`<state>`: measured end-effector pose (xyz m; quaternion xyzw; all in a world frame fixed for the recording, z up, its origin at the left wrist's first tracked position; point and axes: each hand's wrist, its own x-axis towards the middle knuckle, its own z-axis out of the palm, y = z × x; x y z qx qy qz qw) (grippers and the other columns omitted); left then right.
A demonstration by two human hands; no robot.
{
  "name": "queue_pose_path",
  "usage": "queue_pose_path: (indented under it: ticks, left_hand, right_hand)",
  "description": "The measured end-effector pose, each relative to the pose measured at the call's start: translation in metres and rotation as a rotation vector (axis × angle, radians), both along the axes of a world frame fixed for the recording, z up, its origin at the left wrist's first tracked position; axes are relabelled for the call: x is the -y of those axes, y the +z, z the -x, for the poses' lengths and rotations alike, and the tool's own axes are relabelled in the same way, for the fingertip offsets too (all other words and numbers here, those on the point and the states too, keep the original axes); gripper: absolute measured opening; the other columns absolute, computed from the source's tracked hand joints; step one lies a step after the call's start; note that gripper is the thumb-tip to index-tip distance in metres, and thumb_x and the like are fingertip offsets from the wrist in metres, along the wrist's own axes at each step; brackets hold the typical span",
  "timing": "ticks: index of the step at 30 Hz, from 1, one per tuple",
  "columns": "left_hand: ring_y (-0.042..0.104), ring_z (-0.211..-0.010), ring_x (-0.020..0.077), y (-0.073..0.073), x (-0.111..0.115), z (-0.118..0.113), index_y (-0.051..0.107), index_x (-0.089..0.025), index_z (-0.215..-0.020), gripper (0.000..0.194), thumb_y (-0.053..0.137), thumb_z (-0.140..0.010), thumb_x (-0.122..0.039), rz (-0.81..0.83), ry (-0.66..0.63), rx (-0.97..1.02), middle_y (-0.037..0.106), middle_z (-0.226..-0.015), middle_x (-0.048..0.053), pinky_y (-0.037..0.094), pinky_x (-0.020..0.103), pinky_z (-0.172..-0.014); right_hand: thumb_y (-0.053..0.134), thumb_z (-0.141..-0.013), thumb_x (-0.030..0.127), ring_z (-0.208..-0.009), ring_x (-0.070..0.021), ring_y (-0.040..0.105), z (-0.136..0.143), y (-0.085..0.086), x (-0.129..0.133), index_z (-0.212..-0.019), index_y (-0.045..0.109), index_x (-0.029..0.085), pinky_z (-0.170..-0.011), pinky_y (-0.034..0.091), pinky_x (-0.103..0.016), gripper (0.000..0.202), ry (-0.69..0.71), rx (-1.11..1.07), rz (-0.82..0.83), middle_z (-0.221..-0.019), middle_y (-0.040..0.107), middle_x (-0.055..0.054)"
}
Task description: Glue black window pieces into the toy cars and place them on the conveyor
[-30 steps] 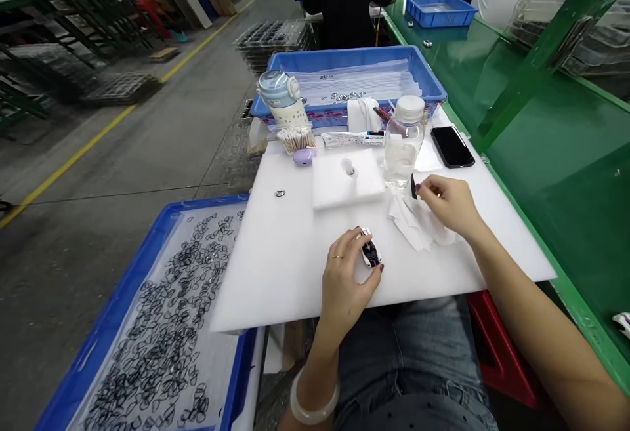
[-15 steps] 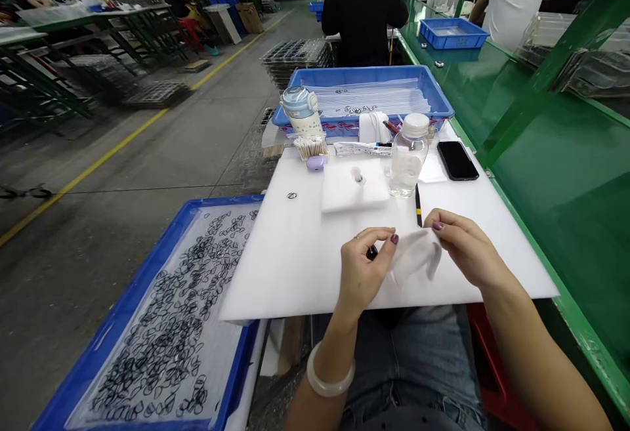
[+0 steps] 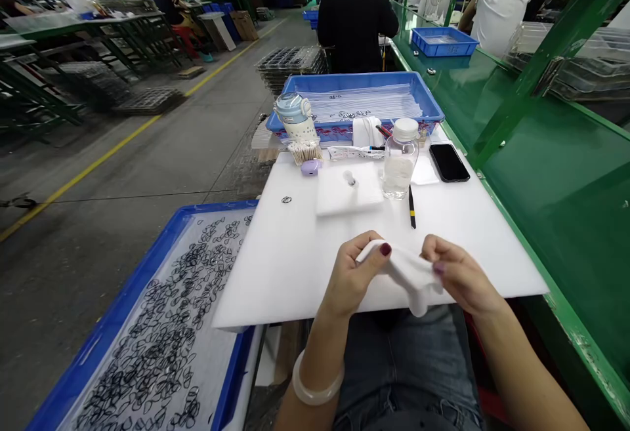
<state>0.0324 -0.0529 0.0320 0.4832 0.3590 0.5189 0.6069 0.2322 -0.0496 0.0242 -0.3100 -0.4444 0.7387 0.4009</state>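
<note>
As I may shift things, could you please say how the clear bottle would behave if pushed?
The bottle may feel bottom-heavy, with clear liquid in its lower part. Standing tall, it could tip if pushed near its cap.

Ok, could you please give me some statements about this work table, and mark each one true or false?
1. The left hand and right hand both hold a thin white cloth. True.
2. The black smartphone lies left of the clear bottle with a white cap. False: it lies to the right.
3. A slim black-and-yellow tool lies on the white board. True.
4. The small purple rounded case lies inside a blue plastic tray. False: it lies on the board.
</note>
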Motion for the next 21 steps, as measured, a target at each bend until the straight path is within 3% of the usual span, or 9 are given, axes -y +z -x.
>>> queue_pose_path:
  ticks: [4,7,11,13,16,19,20,21]
  left_hand:
    - [0.032,-0.053,0.0079,0.014,0.01,-0.001,0.056,-0.018,-0.073,0.035,0.069,-0.086,-0.046,0.039,-0.106,0.056,0.041,-0.06,-0.005,0.026,0.022,-0.049]
    - [0.035,-0.053,0.0076,0.021,0.016,-0.004,0.059,-0.018,-0.076,0.031,0.07,-0.086,-0.045,0.045,-0.06,0.062,0.044,-0.064,-0.004,0.028,0.021,-0.047]
    - [0.038,-0.052,0.0076,0.017,0.018,0.0,0.06,-0.019,-0.078,0.032,0.07,-0.085,-0.048,0.072,0.117,0.026,0.048,-0.064,-0.003,0.03,0.019,-0.046]
    - [0.043,-0.052,0.0082,0.01,0.016,0.008,0.062,-0.02,-0.087,0.03,0.07,-0.085,-0.049,0.063,0.234,-0.036,0.05,-0.063,-0.004,0.034,0.019,-0.047]
    - [0.055,-0.057,0.0105,-0.007,0.012,0.028,0.062,-0.021,-0.107,0.035,0.069,-0.086,-0.048,0.007,0.409,-0.203,0.06,-0.072,-0.002,0.049,0.022,-0.059]
    - [0.062,-0.067,0.0134,-0.028,0.009,0.047,0.062,-0.02,-0.11,0.038,0.067,-0.086,-0.048,0.025,0.53,-0.327,0.067,-0.084,0.002,0.055,0.028,-0.07]
    - [0.063,-0.068,0.014,-0.034,0.009,0.052,0.062,-0.019,-0.109,0.037,0.066,-0.086,-0.048,0.041,0.548,-0.358,0.067,-0.084,0.003,0.056,0.028,-0.071]
    - [0.063,-0.07,0.0148,-0.04,0.009,0.054,0.063,-0.019,-0.107,0.035,0.065,-0.087,-0.047,0.052,0.561,-0.391,0.066,-0.083,0.003,0.056,0.029,-0.071]
  right_hand:
    - [0.073,-0.081,0.051,-0.062,-0.0102,0.052,0.008,-0.012,0.007,-0.098,0.063,0.018,-0.059,0.041,-0.021,0.038,0.235,-0.077,-0.012,-0.075,0.059,0.0]
    - [0.069,-0.083,0.055,-0.064,-0.0106,0.053,0.016,-0.018,0.012,-0.083,0.067,0.015,-0.06,0.042,-0.021,0.04,0.206,-0.066,-0.01,-0.07,0.058,-0.001]
    - [0.075,-0.078,0.05,-0.062,-0.0113,0.055,0.025,-0.025,0.017,-0.083,0.071,0.016,-0.057,0.043,-0.021,0.034,0.159,-0.027,0.085,-0.072,0.063,-0.002]
    - [0.077,-0.076,0.048,-0.066,-0.0134,0.059,0.024,-0.023,0.014,-0.081,0.072,0.017,-0.062,0.047,-0.024,0.032,-0.012,-0.007,0.104,-0.072,0.065,-0.002]
    - [0.076,-0.076,0.04,-0.063,-0.0141,0.057,0.012,-0.009,-0.005,-0.086,0.072,0.018,-0.062,0.048,-0.026,0.025,-0.445,0.103,0.034,-0.074,0.066,-0.002]
    - [0.066,-0.079,0.029,-0.062,-0.013,0.055,-0.005,0.02,-0.043,-0.082,0.067,0.018,-0.059,0.045,-0.026,0.011,-1.047,0.147,-0.298,-0.076,0.064,-0.001]
    - [0.061,-0.081,0.027,-0.062,-0.0126,0.054,-0.008,0.032,-0.059,-0.076,0.061,0.019,-0.059,0.045,-0.026,0.009,-1.194,0.109,-0.452,-0.072,0.06,0.0]
    - [0.058,-0.083,0.027,-0.057,-0.0121,0.05,-0.009,0.044,-0.075,-0.072,0.054,0.021,-0.059,0.044,-0.027,0.013,-1.217,0.082,-0.582,-0.065,0.054,0.002]
